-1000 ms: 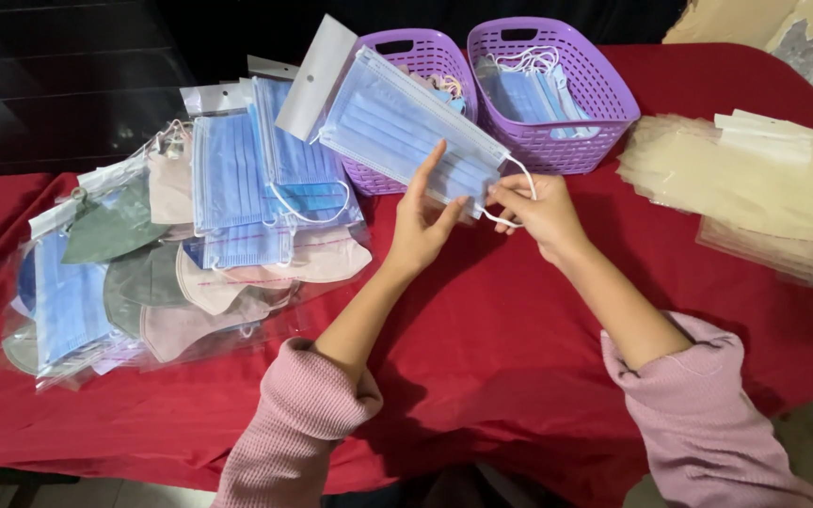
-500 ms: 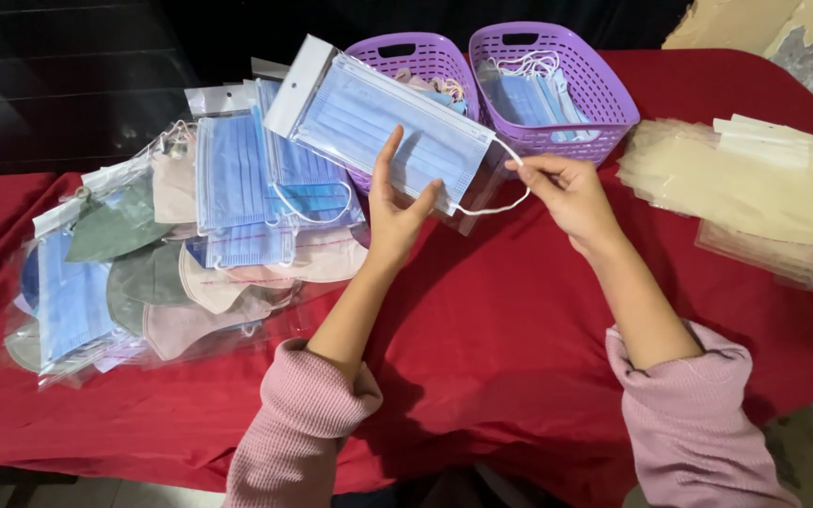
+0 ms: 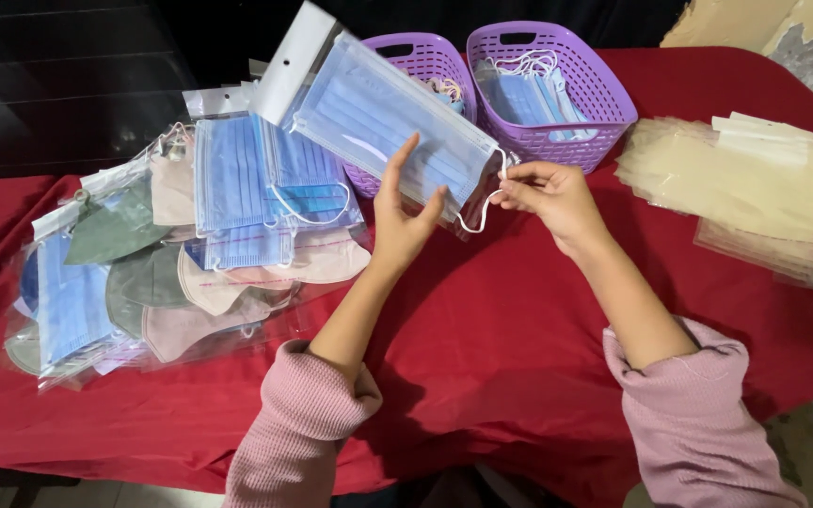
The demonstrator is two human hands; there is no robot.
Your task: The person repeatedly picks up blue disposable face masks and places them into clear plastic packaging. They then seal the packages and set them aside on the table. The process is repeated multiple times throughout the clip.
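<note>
Blue mask in a clear sleeve (image 3: 388, 132) is held tilted above the red counter (image 3: 482, 348). Left hand (image 3: 405, 218) has its grip closed on the sleeve's lower edge, forefinger raised behind it. Right hand (image 3: 549, 193) pinches the white ear loop (image 3: 482, 209) at the sleeve's mouth. Bare cloth lies open below both hands. Two purple baskets (image 3: 604, 113) sit partly hidden behind.

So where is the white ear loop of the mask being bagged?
In the head view, the ear loop hangs right of centre, pinched by the right hand, below the purple baskets.
</note>
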